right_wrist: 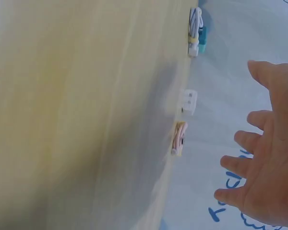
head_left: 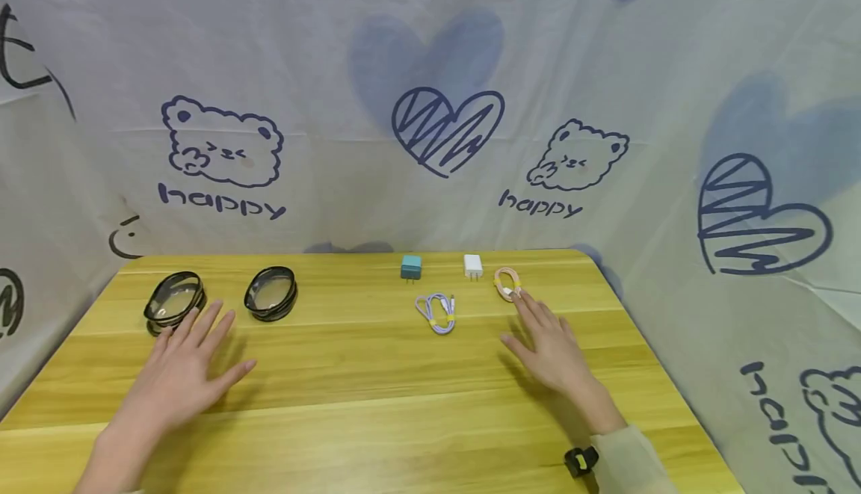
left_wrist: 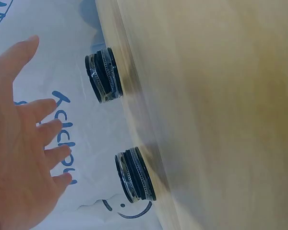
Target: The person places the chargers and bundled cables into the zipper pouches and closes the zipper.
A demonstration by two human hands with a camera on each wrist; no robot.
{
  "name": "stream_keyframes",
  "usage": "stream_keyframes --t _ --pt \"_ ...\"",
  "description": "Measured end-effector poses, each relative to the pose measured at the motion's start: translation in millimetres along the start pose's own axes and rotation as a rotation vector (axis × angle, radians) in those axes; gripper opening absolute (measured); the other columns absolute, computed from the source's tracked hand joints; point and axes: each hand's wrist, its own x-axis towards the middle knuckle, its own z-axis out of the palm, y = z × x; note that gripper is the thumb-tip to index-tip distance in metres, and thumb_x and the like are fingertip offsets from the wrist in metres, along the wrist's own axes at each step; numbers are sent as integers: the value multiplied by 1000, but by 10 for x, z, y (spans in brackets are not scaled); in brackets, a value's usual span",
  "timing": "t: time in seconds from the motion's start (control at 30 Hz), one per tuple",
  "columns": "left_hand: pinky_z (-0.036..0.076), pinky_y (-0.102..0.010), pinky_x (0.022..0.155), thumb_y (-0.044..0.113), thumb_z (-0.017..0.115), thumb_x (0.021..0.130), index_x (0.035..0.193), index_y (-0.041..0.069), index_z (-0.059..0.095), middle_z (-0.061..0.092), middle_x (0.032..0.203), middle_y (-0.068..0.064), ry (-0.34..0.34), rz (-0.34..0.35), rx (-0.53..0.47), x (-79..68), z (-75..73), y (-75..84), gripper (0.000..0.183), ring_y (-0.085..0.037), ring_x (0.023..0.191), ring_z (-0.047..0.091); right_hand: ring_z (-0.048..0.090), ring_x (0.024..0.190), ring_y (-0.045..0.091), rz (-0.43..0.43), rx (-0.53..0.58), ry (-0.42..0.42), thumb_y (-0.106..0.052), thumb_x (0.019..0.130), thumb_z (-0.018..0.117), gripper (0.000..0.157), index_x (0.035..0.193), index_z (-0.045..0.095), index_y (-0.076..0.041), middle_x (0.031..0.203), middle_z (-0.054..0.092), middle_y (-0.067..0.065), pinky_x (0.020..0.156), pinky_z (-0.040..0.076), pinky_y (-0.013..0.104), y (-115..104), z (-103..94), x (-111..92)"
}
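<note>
My left hand (head_left: pixel 178 382) is spread, palm down, its fingertips overlapping the near edge of a round black case with a clear top (head_left: pixel 175 300). A second such case (head_left: pixel 270 292) stands to its right; the left wrist view shows patterned bands round the sides of both. My right hand (head_left: pixel 551 348) has its fingers extended, fingertips at the near end of a coiled pink cable (head_left: pixel 498 280) with yellow ties. Left of that hand lies a coiled lilac cable (head_left: pixel 450 317). Behind the cables are a teal plug adapter (head_left: pixel 411 267) and a white plug adapter (head_left: pixel 473 265). Neither hand holds anything.
The wooden table (head_left: pixel 350 404) ends at the back against a pale cloth (head_left: pixel 323 143) printed with bears and hearts. More of this cloth hangs along both sides. A black band (head_left: pixel 580 462) is on the right wrist by the sleeve.
</note>
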Motion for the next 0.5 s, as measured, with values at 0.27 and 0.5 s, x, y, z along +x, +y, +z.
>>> stream_keyframes --t 0.27,0.5 --pt "-8 -57 126 57 60 101 165 5 25 17 171 -21 79 71 -1 44 -10 16 89 -47 154 19 34 150 43 -31 150 53 -46 105 59 74 165 30 -12 169 29 15 122 25 65 -151 -18 87" --pt "15 -61 126 50 65 100 164 5 30 28 168 -20 127 117 -32 144 -70 60 85 -50 146 33 32 152 39 -76 281 92 -41 105 62 72 163 34 -10 168 31 12 123 28 59 -366 -11 213"
